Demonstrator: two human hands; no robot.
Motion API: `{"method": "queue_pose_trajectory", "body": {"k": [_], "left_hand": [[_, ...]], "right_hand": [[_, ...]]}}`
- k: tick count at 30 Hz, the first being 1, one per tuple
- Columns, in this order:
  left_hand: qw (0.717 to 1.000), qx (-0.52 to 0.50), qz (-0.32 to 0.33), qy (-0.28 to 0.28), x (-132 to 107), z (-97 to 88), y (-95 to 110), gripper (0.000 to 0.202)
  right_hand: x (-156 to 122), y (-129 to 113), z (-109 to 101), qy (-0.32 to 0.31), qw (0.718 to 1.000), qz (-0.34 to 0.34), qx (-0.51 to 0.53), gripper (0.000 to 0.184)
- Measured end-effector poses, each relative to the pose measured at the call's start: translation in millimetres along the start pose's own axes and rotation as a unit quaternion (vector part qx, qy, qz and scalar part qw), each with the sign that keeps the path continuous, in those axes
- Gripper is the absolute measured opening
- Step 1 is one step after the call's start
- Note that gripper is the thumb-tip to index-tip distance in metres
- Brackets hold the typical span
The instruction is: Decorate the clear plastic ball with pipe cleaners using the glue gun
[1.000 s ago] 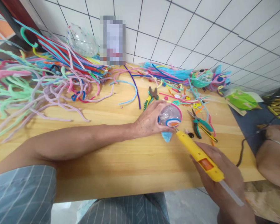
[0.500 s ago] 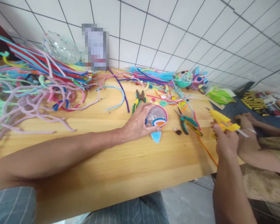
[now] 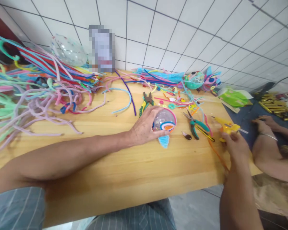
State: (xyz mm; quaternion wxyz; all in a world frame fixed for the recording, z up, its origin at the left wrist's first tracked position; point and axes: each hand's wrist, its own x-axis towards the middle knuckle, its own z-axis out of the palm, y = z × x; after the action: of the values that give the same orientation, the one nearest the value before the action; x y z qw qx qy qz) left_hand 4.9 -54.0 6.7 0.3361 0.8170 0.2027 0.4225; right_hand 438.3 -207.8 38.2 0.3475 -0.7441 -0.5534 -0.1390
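Note:
My left hand (image 3: 147, 126) is wrapped round a clear plastic ball (image 3: 163, 118) trimmed with pink, blue, white and orange pipe cleaner. A light blue striped triangle (image 3: 164, 141) sticks out below the ball. At the right edge of the table, my right hand (image 3: 236, 145) grips a yellow glue gun (image 3: 228, 127), nozzle pointing left. Between the hands lie teal-handled pliers (image 3: 195, 124), a yellow and black cutter (image 3: 206, 132) and a small dark oval piece (image 3: 187, 136). Green and yellow pliers (image 3: 146, 103) rest just behind my left hand.
Pipe cleaners (image 3: 38, 102) heap up at the left, near another clear ball (image 3: 68, 51). A blurred-out upright panel (image 3: 104, 51) leans on the tiled wall. Decorated balls (image 3: 194, 80) and a green packet (image 3: 235, 96) sit at the back right. A co-worker's hands (image 3: 264, 126) are at far right.
My right hand has lowered the glue gun toward the table at the right. My left hand keeps its hold on the ball. The whole view has shifted slightly.

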Motion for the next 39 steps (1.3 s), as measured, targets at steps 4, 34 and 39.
{"method": "queue_pose_trajectory", "body": {"k": [4,34,39], "left_hand": [[1.000,0.000,0.000,0.001,-0.2,2.0,-1.5,0.087],[0.999,0.018,0.007,-0.043,-1.9,-5.0,6.2,0.079],[0.999,0.022,0.009,-0.040,-2.8,-3.0,2.9,0.079]], "right_hand": [[-30.2,-52.3,-11.1,0.161,0.982,-0.022,-0.099,0.032],[-47.0,-248.1,48.1,-0.045,0.954,-0.292,0.059,0.028],[-50.0,-244.8,49.3,-0.040,0.948,-0.311,0.052,0.038]]}}
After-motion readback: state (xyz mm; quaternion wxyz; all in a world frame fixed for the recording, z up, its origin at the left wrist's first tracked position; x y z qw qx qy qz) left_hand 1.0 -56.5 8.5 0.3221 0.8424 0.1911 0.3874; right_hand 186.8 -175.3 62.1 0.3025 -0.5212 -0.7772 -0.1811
